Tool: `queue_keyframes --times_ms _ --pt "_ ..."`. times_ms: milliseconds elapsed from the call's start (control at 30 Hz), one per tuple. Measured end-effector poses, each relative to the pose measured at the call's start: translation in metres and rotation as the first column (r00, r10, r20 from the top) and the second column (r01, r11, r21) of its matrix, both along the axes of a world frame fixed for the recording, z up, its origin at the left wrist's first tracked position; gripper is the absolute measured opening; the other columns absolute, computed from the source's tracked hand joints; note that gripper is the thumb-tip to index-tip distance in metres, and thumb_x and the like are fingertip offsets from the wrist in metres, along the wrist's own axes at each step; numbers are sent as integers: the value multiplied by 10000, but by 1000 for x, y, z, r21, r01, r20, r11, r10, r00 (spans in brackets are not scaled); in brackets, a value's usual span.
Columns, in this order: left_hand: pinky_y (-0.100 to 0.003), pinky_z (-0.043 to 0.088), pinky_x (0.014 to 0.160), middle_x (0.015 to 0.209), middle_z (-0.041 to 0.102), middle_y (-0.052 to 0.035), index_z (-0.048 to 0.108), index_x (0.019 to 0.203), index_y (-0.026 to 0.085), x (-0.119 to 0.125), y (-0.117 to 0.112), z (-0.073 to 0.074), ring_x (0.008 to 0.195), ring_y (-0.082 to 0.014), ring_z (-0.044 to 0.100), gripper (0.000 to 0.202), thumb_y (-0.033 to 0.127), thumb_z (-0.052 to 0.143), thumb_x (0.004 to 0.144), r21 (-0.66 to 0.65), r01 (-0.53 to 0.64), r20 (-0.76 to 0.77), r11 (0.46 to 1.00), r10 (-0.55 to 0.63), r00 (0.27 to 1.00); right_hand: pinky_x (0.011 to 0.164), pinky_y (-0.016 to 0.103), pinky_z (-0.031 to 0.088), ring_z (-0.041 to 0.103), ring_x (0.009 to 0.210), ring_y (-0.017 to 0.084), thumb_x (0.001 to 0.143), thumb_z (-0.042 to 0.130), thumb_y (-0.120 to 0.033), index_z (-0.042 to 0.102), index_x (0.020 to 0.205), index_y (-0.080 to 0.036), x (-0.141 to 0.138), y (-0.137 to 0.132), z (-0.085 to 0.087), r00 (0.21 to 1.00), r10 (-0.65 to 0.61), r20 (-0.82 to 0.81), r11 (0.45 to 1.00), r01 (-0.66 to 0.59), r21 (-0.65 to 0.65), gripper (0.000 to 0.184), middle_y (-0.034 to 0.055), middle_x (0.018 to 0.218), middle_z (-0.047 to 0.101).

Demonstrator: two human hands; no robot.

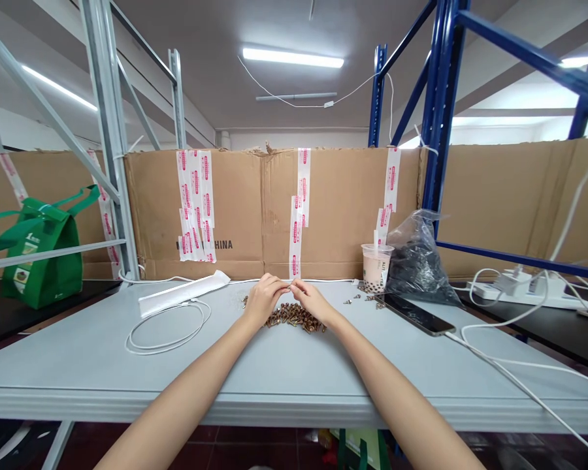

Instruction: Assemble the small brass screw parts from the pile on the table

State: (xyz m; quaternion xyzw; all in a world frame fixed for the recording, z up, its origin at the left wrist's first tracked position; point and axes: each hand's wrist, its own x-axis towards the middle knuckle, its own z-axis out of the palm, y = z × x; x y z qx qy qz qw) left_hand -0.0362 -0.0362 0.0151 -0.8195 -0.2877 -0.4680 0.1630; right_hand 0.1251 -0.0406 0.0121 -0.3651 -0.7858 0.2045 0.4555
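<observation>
My left hand and my right hand meet fingertip to fingertip above the grey table. Both are closed in a pinch. A tiny piece seems to sit where the fingertips meet, too small to make out. Just below and between the hands lies a pile of small brass-coloured metal parts, partly hidden by my left hand. To the right of my right hand, several small silvery metal pieces lie scattered.
A white cable and white folded strip lie left. A bubble tea cup, a bag of dark pieces and a phone stand or lie right. Cardboard closes the back; a green bag is far left.
</observation>
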Motion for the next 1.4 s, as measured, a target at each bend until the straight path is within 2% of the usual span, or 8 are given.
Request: queue_keyframes --times_ms 200,333,533,700,967,1100,1233,1400 --pt "-290 419 686 782 590 -48 605 849 169 3 -3 2 755 -148 480 199 278 439 835 51 48 -53 998 -45 998 457 211 236 266 497 83 801 293 -558 384 654 -177 -2 7 -5 990 79 -115 987 -94 -130 419 -36 559 302" --pt "-287 418 692 789 588 -43 600 875 175 4 -6 3 773 -150 476 197 262 427 841 31 26 -9 999 -26 1000 437 205 217 250 471 76 781 325 -577 363 680 -187 -2 7 -3 976 130 -177 971 -161 -179 404 -49 548 291" --pt "-281 410 679 782 588 -40 601 875 175 7 -8 1 767 -153 468 205 265 419 845 55 -9 -20 998 10 1000 461 213 218 264 492 77 782 343 -565 365 619 -176 -2 3 1 978 144 -153 979 -164 -123 422 -40 549 302" --pt "-278 409 693 808 591 -40 598 891 178 8 -8 1 789 -152 471 202 259 418 846 66 -6 -4 998 6 1000 435 227 160 191 433 65 782 320 -578 305 553 -181 -2 3 1 965 166 -205 951 -211 -225 458 -55 493 232" --pt "-274 404 698 800 587 -33 594 875 179 8 -9 4 786 -151 469 188 263 429 841 35 -2 35 999 0 999 408 202 136 206 438 58 759 426 -531 383 691 -181 -1 1 5 936 197 -292 938 -267 -222 359 -65 525 251" --pt "-273 405 699 803 586 -33 593 873 175 9 -9 4 789 -150 466 184 265 436 838 48 -6 52 999 4 999 405 204 128 194 430 52 755 428 -532 378 642 -172 -2 2 8 941 183 -285 954 -240 -181 380 -68 504 240" --pt "-270 408 685 785 586 -33 599 883 179 9 -7 3 780 -150 469 178 256 446 833 60 21 42 998 -24 999 399 211 120 165 409 46 738 424 -555 328 575 -180 -2 0 9 939 176 -296 935 -254 -249 420 -73 480 223" --pt "-275 404 705 803 596 -31 604 885 180 9 -7 5 784 -147 471 177 266 462 824 44 30 93 999 -34 995 398 203 133 201 415 53 773 388 -536 386 661 -177 0 -2 11 931 193 -309 924 -279 -263 376 -67 506 256"
